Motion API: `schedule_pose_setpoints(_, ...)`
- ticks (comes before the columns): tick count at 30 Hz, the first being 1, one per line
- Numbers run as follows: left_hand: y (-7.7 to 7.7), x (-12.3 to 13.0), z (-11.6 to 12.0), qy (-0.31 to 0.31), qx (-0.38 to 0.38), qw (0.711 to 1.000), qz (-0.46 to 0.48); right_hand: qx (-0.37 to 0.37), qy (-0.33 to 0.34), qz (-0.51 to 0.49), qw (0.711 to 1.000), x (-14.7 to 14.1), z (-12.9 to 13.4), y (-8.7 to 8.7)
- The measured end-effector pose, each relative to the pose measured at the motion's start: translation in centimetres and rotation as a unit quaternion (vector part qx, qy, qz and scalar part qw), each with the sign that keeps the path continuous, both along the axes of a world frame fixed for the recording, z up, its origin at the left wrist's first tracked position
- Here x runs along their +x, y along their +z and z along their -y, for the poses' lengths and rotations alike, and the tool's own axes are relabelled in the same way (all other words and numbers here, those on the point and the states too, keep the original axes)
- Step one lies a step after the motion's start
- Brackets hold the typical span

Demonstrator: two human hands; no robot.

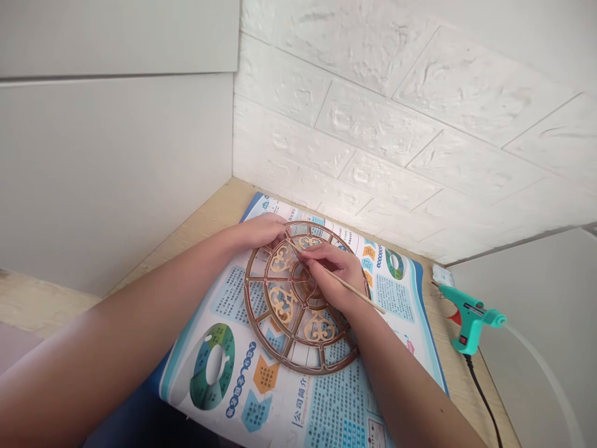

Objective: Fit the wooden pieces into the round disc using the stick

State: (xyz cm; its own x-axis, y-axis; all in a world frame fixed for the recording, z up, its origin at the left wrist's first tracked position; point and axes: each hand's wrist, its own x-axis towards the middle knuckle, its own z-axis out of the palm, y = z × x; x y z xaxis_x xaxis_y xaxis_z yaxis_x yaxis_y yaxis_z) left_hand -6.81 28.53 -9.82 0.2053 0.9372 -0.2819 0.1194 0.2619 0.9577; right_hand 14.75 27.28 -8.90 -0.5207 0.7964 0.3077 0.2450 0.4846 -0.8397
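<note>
A round laser-cut wooden wheel lies flat on a printed blue-and-white leaflet, with spokes, inner rings and ornate scroll pieces. My left hand grips the wheel's far rim from the left. Over the wheel's centre, my right hand pinches a thin wooden stick, which runs diagonally across the wheel. The stick's tip reaches toward the far rim, and my right hand hides the wheel's hub.
A teal hot glue gun with a black cord lies on the wooden tabletop right of the leaflet. A white brick-textured wall panel and a grey panel meet behind the table's far corner.
</note>
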Motion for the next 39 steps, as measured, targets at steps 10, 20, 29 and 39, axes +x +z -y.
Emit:
schedule_pose_setpoints(10, -0.3, -0.2, -0.1, -0.02, 0.017, 0.999, -0.026, 0.022, 0.019, 0.003, 1.0, 0.1, -0.1, 0.1)
schedule_pose_setpoints(20, 0.1, 0.1, -0.1, -0.012, 0.012, 0.998, -0.06, -0.014, 0.015, 0.016, 1.0, 0.3, -0.1, -0.3)
schedule_pose_setpoints(29, 0.4, 0.0, 0.0, -0.014, 0.02, 0.997, -0.067, -0.11, -0.012, -0.046, 0.993, 0.1, -0.3, -0.8)
schedule_pose_setpoints(39, 0.9, 0.1, 0.2, -0.015, 0.012, 0.995, -0.102, -0.076, -0.026, -0.012, 0.997, 0.0, -0.1, -0.8)
